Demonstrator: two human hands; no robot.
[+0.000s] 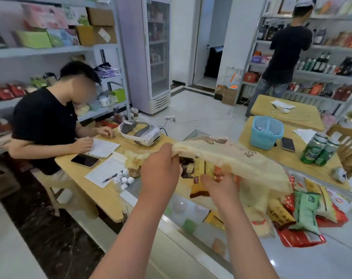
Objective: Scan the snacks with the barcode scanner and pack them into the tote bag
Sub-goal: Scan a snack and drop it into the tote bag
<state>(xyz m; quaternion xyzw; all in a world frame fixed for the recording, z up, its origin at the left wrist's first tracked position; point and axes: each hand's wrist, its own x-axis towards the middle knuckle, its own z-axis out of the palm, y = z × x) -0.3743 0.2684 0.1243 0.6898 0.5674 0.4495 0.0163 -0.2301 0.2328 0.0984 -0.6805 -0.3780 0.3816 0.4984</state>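
A cream tote bag (237, 158) is lifted above the glass counter (304, 258). My left hand (161, 170) grips its upper rim and holds the mouth apart. My right hand (219, 184) pinches a yellow-and-brown snack packet (201, 178), which is partly inside the bag's opening. Several more snack packs (306, 210), green, yellow and red, lie in a heap on the counter to the right. No barcode scanner is visible.
A person (44, 125) sits writing at the wooden table (102, 196) on the left, with a phone, papers, small bottles and a white headset. A blue bin (266, 131), another phone and green cans (320, 152) stand on the right table. Another person stands at the far shelves.
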